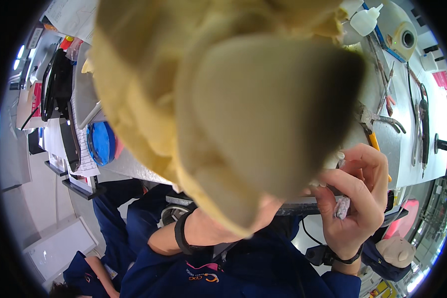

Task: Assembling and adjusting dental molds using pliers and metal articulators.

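A large, blurred, yellowish-cream object (pixel 223 109) fills the middle of the view, close to the camera; its kind cannot be made out. Behind its lower edge, my left hand (pixel 218 226) shows only its back and wrist, with the fingers hidden. To the right, my right hand (pixel 358 193) is closed, fingers curled and thumb bent inward. A small, rough, greyish-white lump (pixel 341 207) sits in its palm. Small white tooth-like bits (pixel 317 184) show at its fingertips, mostly covered by the blurred object.
Yellow-handled pliers (pixel 373 141) lie right of the blurred object, near a black pen-like tool (pixel 424 119). A white squeeze bottle (pixel 366 21) and a cream device (pixel 404 38) stand farther back. Left is a blue round lid (pixel 102 143). Another person (pixel 393 252) is at lower right.
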Tool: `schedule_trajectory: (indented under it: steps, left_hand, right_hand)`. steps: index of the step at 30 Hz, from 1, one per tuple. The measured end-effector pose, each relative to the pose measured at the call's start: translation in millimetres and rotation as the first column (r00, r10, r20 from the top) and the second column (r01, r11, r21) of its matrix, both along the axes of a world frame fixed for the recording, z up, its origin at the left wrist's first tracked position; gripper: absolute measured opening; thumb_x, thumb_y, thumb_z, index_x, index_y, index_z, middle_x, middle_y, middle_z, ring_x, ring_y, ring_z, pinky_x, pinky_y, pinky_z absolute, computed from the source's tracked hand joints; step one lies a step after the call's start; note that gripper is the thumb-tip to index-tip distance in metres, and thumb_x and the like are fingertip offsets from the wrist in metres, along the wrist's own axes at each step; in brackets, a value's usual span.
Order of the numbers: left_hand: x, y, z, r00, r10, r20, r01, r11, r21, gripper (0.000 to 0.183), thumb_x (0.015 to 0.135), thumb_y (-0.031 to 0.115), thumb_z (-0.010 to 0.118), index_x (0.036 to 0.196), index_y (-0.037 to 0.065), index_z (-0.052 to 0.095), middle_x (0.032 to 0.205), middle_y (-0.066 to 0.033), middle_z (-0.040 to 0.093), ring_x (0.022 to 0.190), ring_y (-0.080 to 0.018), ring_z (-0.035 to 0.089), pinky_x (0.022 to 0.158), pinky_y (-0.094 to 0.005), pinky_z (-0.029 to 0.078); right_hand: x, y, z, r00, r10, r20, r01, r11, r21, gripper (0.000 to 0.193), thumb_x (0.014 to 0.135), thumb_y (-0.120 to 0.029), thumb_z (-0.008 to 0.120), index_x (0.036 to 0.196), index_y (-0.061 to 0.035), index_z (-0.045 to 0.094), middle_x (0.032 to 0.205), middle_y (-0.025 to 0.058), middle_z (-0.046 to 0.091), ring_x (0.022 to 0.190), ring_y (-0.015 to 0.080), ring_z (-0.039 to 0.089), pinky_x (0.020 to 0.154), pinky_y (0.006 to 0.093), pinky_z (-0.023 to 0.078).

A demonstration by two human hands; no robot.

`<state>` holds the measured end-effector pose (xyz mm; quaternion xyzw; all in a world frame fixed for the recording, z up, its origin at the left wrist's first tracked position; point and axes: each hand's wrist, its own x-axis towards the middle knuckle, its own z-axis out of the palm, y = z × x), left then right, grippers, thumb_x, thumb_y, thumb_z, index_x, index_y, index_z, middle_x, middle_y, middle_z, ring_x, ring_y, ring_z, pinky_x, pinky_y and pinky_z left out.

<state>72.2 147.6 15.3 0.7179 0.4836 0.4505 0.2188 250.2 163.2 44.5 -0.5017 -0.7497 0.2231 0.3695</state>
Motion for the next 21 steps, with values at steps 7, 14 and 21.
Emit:
schedule_trajectory:
  steps: [7,14,21]
  left_hand:
    - [0.8,4.1,3.9,1.0,-0.009,-0.012,0.009,1.0,0.024,0.027,0.064,-0.007,0.081,0.089,-0.004,0.071,0.09,-0.0157,0.071,0.077,-0.021,0.069,0.068,-0.0275,0.056]
    - [6.2,13.4,4.4,0.991,-0.023,0.128,0.017,0.999,0.045,0.026,0.064,-0.006,0.081,0.088,-0.004,0.071,0.089,-0.0149,0.071,0.076,-0.0209,0.069,0.066,-0.0274,0.056]
    - [2.2,9.6,3.1,0.998,-0.01,0.055,0.007,0.999,0.051,0.024,0.065,-0.006,0.08,0.087,-0.004,0.071,0.088,-0.0151,0.07,0.075,-0.0205,0.069,0.065,-0.027,0.056]
  right_hand:
    - [0.8,1.1,2.3,0.999,0.008,0.032,-0.007,1.0,-0.024,0.033,0.063,-0.001,0.08,0.095,-0.011,0.076,0.106,0.01,0.052,0.071,0.0122,0.053,0.059,0.0234,0.044]
    - [6.3,2.8,8.4,1.0,0.025,-0.018,-0.027,0.985,-0.169,0.022,0.081,-0.022,0.074,0.092,-0.0037,0.071,0.103,0.0122,0.052,0.082,0.0191,0.052,0.066,0.0266,0.043]
    - [16.0,3.8,17.2,0.973,-0.087,-0.216,0.037,0.974,-0.225,0.019,0.079,-0.02,0.071,0.087,-0.0022,0.072,0.093,0.0135,0.06,0.072,0.0154,0.054,0.06,0.0233,0.041]
